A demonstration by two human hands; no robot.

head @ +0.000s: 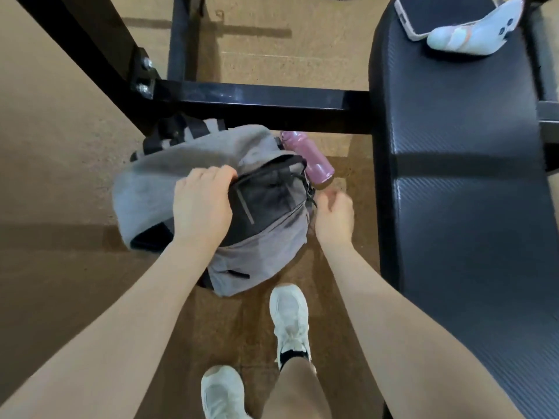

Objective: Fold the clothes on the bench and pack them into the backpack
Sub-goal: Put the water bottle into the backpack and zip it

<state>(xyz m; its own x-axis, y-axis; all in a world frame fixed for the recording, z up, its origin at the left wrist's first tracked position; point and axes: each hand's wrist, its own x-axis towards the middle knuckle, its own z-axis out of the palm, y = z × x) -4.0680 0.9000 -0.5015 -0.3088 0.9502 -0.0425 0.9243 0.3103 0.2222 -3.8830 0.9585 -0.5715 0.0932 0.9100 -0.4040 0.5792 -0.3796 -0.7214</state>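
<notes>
Bench pad, black textured vinyl (462,182), shows only a white sock (472,34) and a phone (444,13); grey fabric backpack (169,179) sits open on the floor, left hand (201,204) gripping its rim, right hand (334,217) loosely curled, empty; packing seems unfinished

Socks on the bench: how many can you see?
1: a white sock at the far end of the bench, beside the phone. Others may lie beyond the frame.
</notes>
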